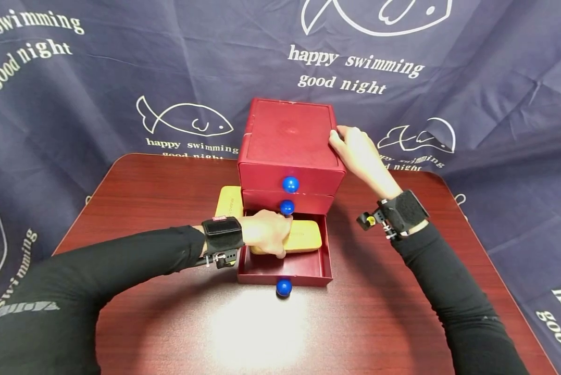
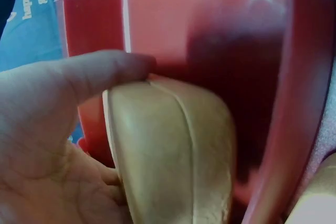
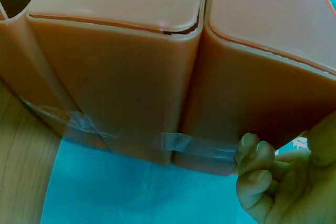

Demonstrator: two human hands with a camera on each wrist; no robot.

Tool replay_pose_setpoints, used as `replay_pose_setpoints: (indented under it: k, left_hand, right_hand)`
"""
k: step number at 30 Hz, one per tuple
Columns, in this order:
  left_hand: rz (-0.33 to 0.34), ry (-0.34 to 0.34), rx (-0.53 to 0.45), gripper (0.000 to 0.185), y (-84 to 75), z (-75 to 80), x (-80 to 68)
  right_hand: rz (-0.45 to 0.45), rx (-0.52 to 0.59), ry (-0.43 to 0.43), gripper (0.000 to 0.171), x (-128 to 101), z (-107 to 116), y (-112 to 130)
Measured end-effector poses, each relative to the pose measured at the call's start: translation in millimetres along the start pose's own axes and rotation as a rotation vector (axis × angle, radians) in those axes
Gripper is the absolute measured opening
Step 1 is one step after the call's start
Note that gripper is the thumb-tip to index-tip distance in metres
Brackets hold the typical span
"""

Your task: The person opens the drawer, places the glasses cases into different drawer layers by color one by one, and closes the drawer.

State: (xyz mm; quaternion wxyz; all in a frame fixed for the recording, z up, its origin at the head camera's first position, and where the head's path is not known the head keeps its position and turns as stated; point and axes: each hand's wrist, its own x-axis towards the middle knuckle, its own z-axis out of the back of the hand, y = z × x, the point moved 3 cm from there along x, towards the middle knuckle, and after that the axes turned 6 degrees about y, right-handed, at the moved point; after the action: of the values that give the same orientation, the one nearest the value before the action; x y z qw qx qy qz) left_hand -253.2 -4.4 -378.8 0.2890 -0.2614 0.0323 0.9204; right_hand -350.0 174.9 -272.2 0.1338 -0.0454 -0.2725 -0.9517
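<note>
A red three-drawer box (image 1: 287,140) with blue knobs stands mid-table; its bottom drawer (image 1: 285,271) is pulled out. My left hand (image 1: 266,233) grips a yellow case (image 1: 303,237) inside that open drawer; in the left wrist view the thumb (image 2: 105,72) lies over the case (image 2: 173,156) against the red drawer wall (image 2: 294,103). A second yellow case (image 1: 228,200) lies on the table left of the box. My right hand (image 1: 355,148) holds the box's top right rear edge, fingers (image 3: 254,163) curled at the box's side (image 3: 131,87).
The dark red wooden table (image 1: 167,182) has rounded corners and open surface in front and to both sides. A navy cloth with fish prints and white lettering (image 1: 355,73) hangs behind and drapes round the table. A bright glare spot lies on the table in front of the drawer.
</note>
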Motion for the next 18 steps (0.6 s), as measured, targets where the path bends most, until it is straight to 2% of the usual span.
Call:
replay_pose_setpoints:
  k: [5, 12, 18]
  left_hand:
    - [0.035, 0.016, 0.024, 0.062, -2.2, -2.3, 1.8]
    - [0.073, 0.045, 0.063, 0.081, -1.1, -6.0, 7.2]
    - [0.096, 0.091, 0.028, 0.083, -0.9, -0.4, 7.6]
  right_hand:
    - [0.006, -0.001, -0.002, 0.033, 0.7, -1.0, -1.0]
    - [0.007, 0.003, -0.003, 0.032, 1.3, -1.4, -1.6]
    - [0.006, 0.011, -0.001, 0.033, 1.5, -1.2, -1.5]
